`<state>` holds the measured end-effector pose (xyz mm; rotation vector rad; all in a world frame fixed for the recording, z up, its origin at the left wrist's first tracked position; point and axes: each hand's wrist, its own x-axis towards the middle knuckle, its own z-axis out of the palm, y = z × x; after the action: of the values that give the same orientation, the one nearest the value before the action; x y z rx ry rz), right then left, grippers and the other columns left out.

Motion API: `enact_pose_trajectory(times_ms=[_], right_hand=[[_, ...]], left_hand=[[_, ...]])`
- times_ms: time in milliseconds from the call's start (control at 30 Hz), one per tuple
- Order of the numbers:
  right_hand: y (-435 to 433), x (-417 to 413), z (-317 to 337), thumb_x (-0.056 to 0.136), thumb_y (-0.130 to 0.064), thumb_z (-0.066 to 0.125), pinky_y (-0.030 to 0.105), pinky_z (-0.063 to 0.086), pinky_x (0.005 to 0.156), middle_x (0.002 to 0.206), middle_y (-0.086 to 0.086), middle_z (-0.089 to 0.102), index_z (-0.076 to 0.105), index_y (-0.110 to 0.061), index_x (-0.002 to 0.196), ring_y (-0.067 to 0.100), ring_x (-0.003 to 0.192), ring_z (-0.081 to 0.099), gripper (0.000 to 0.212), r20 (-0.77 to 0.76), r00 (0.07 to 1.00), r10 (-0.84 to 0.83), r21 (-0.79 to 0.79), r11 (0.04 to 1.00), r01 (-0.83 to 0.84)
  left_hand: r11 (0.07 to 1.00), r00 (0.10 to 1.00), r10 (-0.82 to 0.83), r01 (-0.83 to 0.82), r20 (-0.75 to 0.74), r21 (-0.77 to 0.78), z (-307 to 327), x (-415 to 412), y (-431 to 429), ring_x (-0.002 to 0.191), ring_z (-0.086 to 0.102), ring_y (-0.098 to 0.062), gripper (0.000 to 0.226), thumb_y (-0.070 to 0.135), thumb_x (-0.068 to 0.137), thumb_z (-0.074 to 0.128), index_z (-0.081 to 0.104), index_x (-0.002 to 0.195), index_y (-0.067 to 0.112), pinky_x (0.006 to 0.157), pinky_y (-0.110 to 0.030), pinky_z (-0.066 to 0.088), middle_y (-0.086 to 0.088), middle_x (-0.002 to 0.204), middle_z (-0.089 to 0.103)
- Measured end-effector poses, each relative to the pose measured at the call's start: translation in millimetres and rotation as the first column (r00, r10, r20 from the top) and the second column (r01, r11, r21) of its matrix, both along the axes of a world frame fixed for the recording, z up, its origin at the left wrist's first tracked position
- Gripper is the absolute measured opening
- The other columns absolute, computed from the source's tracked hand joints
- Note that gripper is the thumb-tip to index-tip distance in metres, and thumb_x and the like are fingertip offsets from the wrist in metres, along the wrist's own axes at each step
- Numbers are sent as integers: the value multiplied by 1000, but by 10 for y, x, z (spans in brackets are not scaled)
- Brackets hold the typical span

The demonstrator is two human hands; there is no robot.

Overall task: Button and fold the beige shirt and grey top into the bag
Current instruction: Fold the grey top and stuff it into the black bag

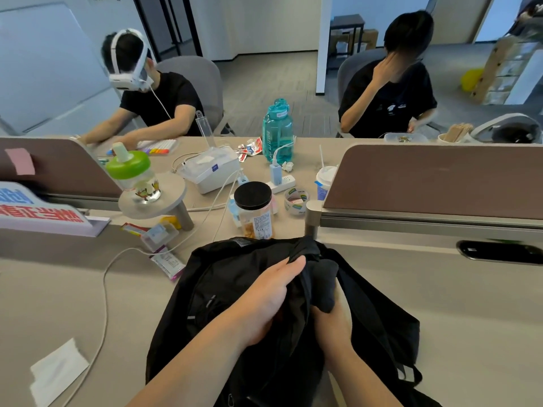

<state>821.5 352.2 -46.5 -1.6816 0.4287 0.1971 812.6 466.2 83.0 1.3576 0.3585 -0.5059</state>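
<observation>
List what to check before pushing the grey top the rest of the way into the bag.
1. Bag mouth held open: the left hand grips the edge of the bag. Ok.
2. Grip on the garment: the right hand holds the grey top. Ok.
3. Grey top fully inside: part of it shows above the opening. Not ok.
4. Grey top neatly folded: it looks bunched, dark against dark. Cannot tell.
5. Beige shirt already packed: not visible. Cannot tell.

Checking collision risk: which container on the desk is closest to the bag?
The black-lidded jar, just behind the black bag; green-lidded cup and teal bottle stand farther back.
</observation>
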Motion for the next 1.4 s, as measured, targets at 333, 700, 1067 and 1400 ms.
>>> enact_pose_trajectory(times_ms=[333,700,1067,1400], right_hand=[[-413,-47,-16,84,-28,65,39,51,81,108,11,61,56,-9,115,23,90,61,38,-145,989,-30,-366,930,-26],[-794,118,648,84,-8,60,38,51,73,84,16,71,67,0,93,30,83,66,14,-205,966,156,344,936,-78],[-119,174,508,72,-15,63,43,48,90,122,23,49,47,-4,120,41,112,50,53,-285,957,49,-760,597,-257],[2844,-1235,1808,88,-9,52,30,39,90,117,11,58,54,-6,121,24,108,52,33,28,447,894,-705,335,-625]], left_hand=[[944,954,-282,256,101,208,-138,-11,-275,106,65,-24,20,25,90,57,69,106,26,100,-37,47,-8,110,71],[816,860,-501,434,93,381,-416,-263,-667,70,60,-7,50,24,89,59,47,138,22,77,-23,49,10,81,62],[909,915,402,-401,13,108,-21,-715,908,86,67,-14,23,17,97,51,58,117,23,71,-25,56,1,103,67],[96,352,834,-851,425,517,751,-2977,3810,111,58,-29,42,13,93,47,48,135,11,87,-34,46,-8,127,58]])
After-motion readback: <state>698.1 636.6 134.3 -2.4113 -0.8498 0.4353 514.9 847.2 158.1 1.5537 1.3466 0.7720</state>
